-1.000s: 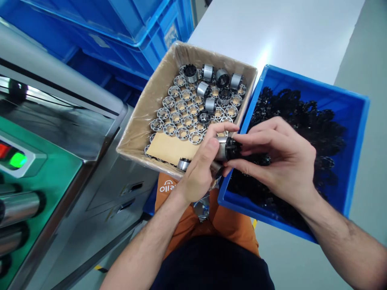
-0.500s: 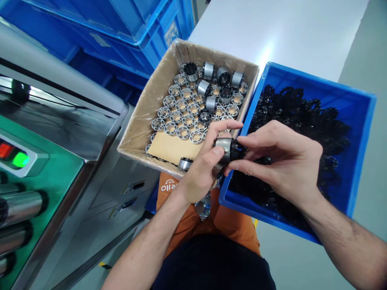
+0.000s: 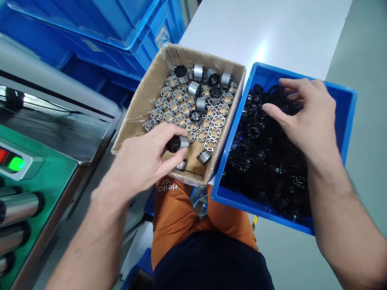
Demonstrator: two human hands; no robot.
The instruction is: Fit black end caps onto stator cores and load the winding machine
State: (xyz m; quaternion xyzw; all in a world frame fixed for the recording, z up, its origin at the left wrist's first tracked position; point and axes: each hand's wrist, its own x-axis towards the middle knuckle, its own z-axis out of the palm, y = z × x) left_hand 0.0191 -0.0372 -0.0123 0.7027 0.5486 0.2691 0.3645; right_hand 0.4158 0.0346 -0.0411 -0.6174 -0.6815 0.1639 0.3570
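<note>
The left hand point(image 3: 140, 159) has its grip clamped on a black-ended metal cylinder point(image 3: 184, 142) over the six o'clock part of the box point(image 3: 142, 94), while the right hand point(image 3: 313, 117), thumb and fingers apart, is above black parts point(image 3: 263, 173) toward one o'clock in the blue bin point(image 3: 347, 121).

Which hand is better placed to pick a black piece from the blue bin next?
Probably the right hand: it hangs open over the blue bin and its black pieces, with nothing visible in its grasp. The left hand is over the carton, holding a metal part.
</note>
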